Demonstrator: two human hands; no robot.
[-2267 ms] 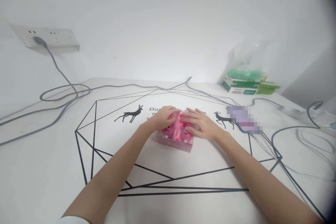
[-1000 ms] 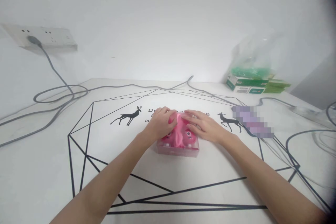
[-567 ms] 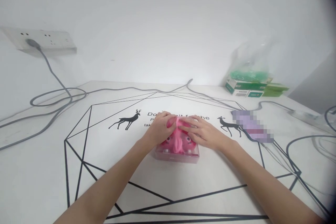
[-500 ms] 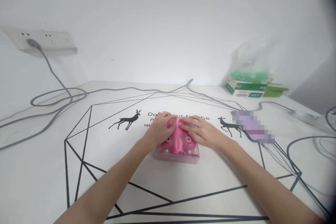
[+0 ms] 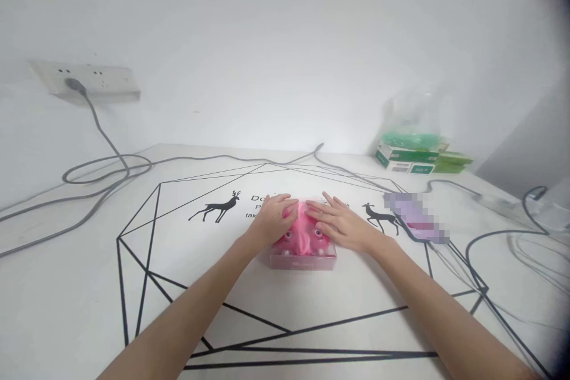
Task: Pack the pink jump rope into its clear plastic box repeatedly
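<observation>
In the middle of the table, a shallow clear box (image 5: pixel 303 263) holds a glossy pink item with eye-like round marks and a raised fold, the pink toy-like piece (image 5: pixel 303 238); I cannot tell exactly what it is. My left hand (image 5: pixel 272 218) curls over its upper left part, thumb and fingers closed about a rounded pink lobe. Opposite, my right hand (image 5: pixel 345 225) lies over the upper right part with fingers stretched and apart, one finger lifted. The far side of the box is hidden behind both hands.
A phone-like object (image 5: pixel 416 218), blurred out, lies at the right. Grey cables (image 5: pixel 214 158) run along the back and both sides. Boxes (image 5: pixel 407 157) with a plastic bag (image 5: pixel 412 122) on top stand at the back right. A wall socket (image 5: pixel 95 80) is at the left.
The whole view has shifted slightly. One finger of my right hand is now raised and spread from the others. My left hand stays on the pink piece.
</observation>
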